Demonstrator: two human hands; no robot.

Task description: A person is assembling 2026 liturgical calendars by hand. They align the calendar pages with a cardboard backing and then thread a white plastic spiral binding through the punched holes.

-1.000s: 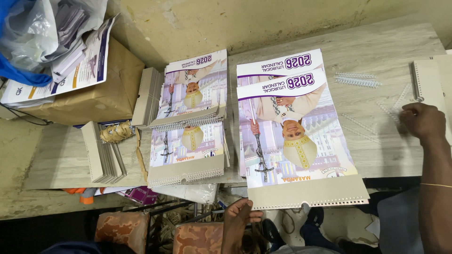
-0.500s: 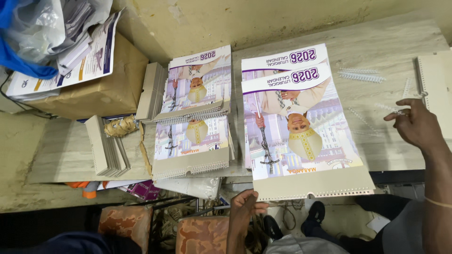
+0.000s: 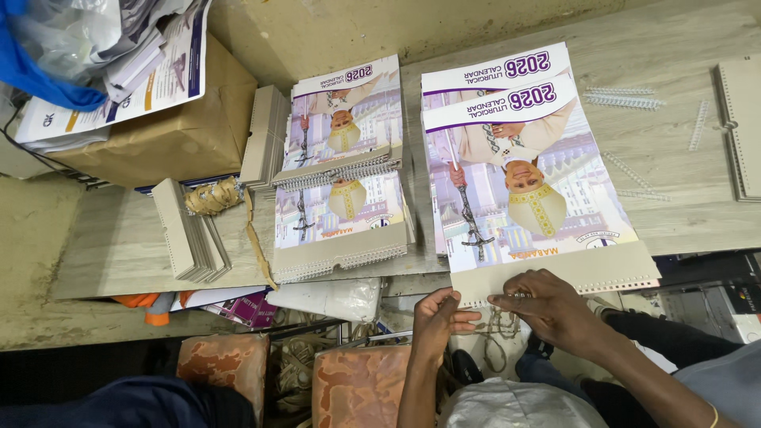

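A large wall calendar [image 3: 523, 158] with a purple and white header and a picture of a robed figure lies on top of a stack on the table. Its grey cardboard back [image 3: 571, 273] with a punched edge faces me and overhangs the table. My left hand [image 3: 438, 317] is at that near edge, fingers curled under the cardboard. My right hand [image 3: 555, 311] is beside it, fingertips pinching a short metal wire binding piece [image 3: 517, 295] against the punched holes.
A stack of smaller wire-bound calendars [image 3: 341, 174] lies to the left. Grey cardboard stacks [image 3: 190, 234] and a brown box [image 3: 166, 135] are further left. Loose wire combs [image 3: 622, 97] and another board stack [image 3: 741, 127] are at the right. Patterned cushions [image 3: 357, 380] sit below the table.
My right hand left the far right side of the table and came to the calendar's near edge with a wire piece. My left hand rose to meet it.
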